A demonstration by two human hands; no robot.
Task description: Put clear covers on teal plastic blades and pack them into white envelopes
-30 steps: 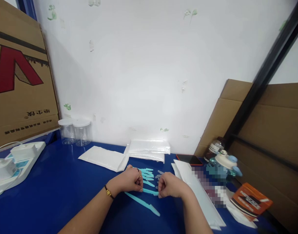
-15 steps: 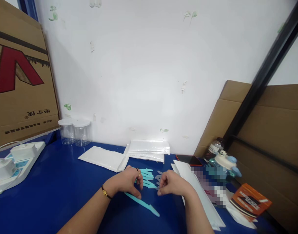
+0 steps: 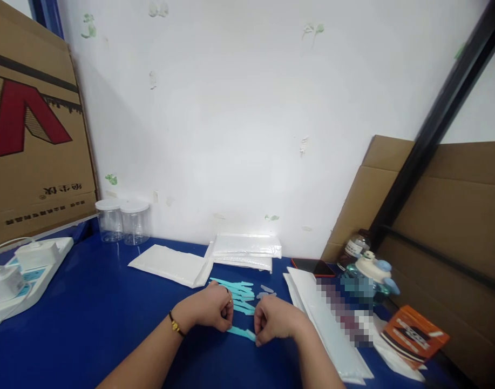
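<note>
Left hand (image 3: 215, 309) and right hand (image 3: 276, 320) clamp fingers (image 3: 260, 337) on opposite ends of turquoise razor (image 3: 241, 332) at blue desk (image 3: 109, 313); more razors (image 3: 239, 292) lie just beyond, near white packets (image 3: 168, 265).

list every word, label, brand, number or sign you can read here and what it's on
"绝尘侠®": upside down on the cardboard box, as best I can read it.
Smaller line near it on the same box: too small to read surely.
Orange packet: pale lettering, too blurred to quote.
Dark bottle: white label, print too small.
Pixelated patch: unreadable.
</note>
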